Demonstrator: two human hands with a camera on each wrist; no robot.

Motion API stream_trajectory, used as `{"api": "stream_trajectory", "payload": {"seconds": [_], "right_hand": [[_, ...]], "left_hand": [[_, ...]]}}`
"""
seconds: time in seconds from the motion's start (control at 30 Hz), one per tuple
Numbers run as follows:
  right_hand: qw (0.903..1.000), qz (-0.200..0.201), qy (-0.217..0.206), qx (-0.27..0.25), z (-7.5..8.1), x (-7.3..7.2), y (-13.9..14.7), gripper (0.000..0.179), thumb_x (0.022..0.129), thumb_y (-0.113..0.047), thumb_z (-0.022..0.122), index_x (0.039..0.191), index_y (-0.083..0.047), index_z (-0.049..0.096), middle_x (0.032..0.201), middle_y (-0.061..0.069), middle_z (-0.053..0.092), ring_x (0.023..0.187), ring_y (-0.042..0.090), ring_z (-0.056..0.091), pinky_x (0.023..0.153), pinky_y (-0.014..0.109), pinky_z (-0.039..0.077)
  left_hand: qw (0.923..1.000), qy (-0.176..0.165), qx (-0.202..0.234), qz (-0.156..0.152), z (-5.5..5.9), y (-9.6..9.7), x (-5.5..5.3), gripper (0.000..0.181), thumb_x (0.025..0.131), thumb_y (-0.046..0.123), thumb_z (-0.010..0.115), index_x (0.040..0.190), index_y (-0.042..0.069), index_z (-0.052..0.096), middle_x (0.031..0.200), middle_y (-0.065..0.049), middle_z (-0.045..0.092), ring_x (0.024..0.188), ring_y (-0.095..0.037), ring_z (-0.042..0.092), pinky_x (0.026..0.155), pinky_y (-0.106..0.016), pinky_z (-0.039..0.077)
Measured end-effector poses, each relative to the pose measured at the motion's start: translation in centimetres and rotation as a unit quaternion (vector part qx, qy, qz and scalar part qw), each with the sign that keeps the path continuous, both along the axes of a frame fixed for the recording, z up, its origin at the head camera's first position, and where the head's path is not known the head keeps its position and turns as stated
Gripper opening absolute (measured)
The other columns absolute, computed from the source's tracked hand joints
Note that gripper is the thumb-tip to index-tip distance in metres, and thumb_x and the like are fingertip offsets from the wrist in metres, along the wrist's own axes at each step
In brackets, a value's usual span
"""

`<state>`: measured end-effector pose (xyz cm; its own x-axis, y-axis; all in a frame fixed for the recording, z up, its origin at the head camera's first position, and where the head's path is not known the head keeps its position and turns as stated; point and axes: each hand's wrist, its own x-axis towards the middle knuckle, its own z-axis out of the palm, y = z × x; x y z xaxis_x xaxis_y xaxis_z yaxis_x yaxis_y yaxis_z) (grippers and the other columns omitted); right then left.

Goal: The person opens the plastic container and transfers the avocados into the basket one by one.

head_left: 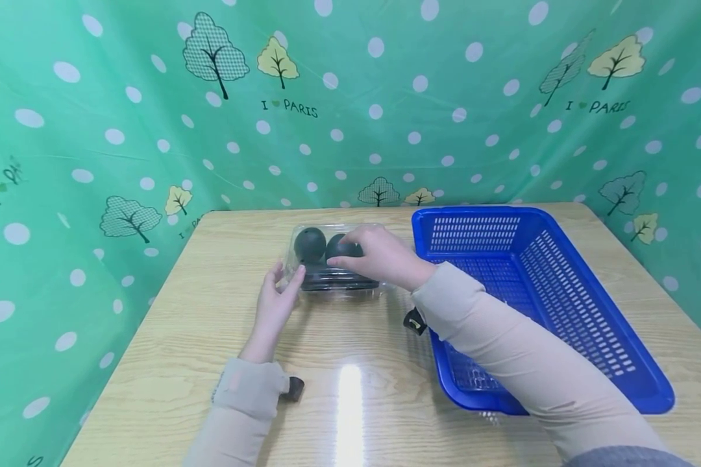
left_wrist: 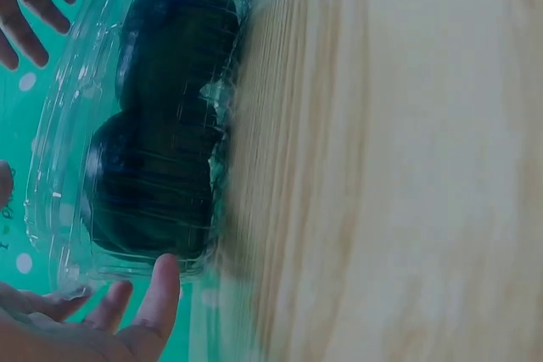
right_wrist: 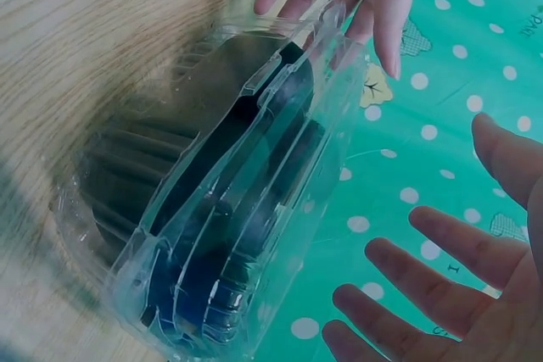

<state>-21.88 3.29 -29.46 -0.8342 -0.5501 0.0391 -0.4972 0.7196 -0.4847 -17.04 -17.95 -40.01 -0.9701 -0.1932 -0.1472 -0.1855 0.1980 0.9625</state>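
A clear plastic clamshell box [head_left: 340, 283] lies on the table, with two dark round balls [head_left: 310, 245] inside it. My left hand [head_left: 277, 299] is at the box's left end, thumb and fingers spread; in the left wrist view the thumb tip [left_wrist: 166, 270] is right at the plastic. My right hand [head_left: 380, 254] is over the right part of the box and overlaps the right ball in the head view. From the right wrist, the right hand's fingers [right_wrist: 433, 294] look spread and apart from the box, with nothing between them.
A large blue perforated basket [head_left: 604, 279] stands on the table to the right, with my right forearm [head_left: 520, 357] across its near left side. A green dotted cloth [head_left: 350, 155] hangs behind the wooden table [head_left: 210, 311]. Small black devices [head_left: 295, 388] sit at both wrists.
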Motion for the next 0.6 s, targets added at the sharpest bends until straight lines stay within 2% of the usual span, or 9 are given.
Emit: {"api": "stream_trajectory", "payload": {"seconds": [0.23,0.4,0.6], "right_hand": [[1.0,0.001,0.0,0.005,-0.41,-0.02,-0.2,0.055,0.093,-0.049,0.065,0.128,-0.007,0.064,0.131,0.008,0.066,0.127,0.026,0.057,0.11,0.043,0.044],[1.0,-0.001,0.0,0.009,-0.57,0.1,-0.4,0.055,0.093,-0.05,0.064,0.128,-0.008,0.064,0.131,0.007,0.066,0.127,0.025,0.057,0.114,0.044,0.039],[0.9999,0.006,-0.006,0.009,-0.73,0.21,-0.63,0.054,0.093,-0.048,0.065,0.127,-0.008,0.065,0.13,0.007,0.067,0.126,0.023,0.058,0.11,0.041,0.044]], "left_hand": [[0.9994,0.006,0.026,0.022,-0.31,0.37,0.09,0.085,0.096,0.048,0.059,0.155,0.004,0.018,0.161,-0.017,0.025,0.138,-0.036,0.043,0.107,-0.047,0.047],[0.9986,0.006,0.045,0.028,-0.3,0.52,0.28,0.083,0.096,0.045,0.06,0.156,0.005,0.018,0.161,-0.017,0.026,0.137,-0.035,0.044,0.107,-0.047,0.047],[0.9983,0.002,0.052,0.026,-0.33,0.47,0.41,0.085,0.095,0.048,0.06,0.156,0.007,0.017,0.161,-0.018,0.023,0.138,-0.036,0.041,0.108,-0.046,0.047]]}}
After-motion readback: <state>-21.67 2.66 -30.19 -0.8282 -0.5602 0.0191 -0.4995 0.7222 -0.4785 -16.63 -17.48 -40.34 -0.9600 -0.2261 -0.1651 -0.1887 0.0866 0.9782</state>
